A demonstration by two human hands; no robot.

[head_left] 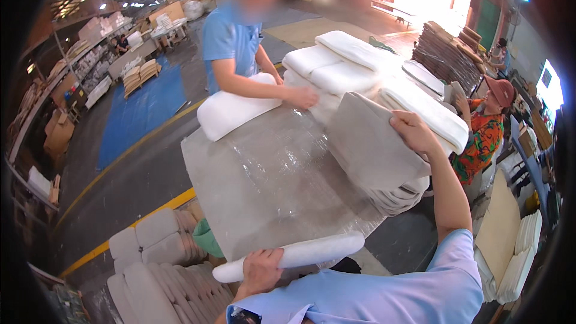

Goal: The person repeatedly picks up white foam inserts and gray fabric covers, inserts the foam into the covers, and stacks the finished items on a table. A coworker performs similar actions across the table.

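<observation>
Head view is showing a work table [264, 192] covered with clear plastic film, and the person is standing at its near edge. The left hand [261, 270] is closing around a long white foam roll [294, 255], near the roll's left end. This roll is lying along the near edge of the table; its long axis is going from lower left to upper right, with the right end pointing a little away from the person. The right hand [414, 132] is reaching forward and is gripping the top corner of a grey fabric cover [372, 144], with the fingers curled over its edge. The cover is tilting up from a stack of similar grey covers [399, 195] at the right side of the table. Across the table, a co-worker in a blue shirt [231, 42] is pressing one hand [303, 97] beside a white cushion [231, 114]. More white cushions [342, 60] are lying piled behind the grey cover. At the right, another person in an orange patterned shirt [483, 138] is standing close to the pile.
</observation>
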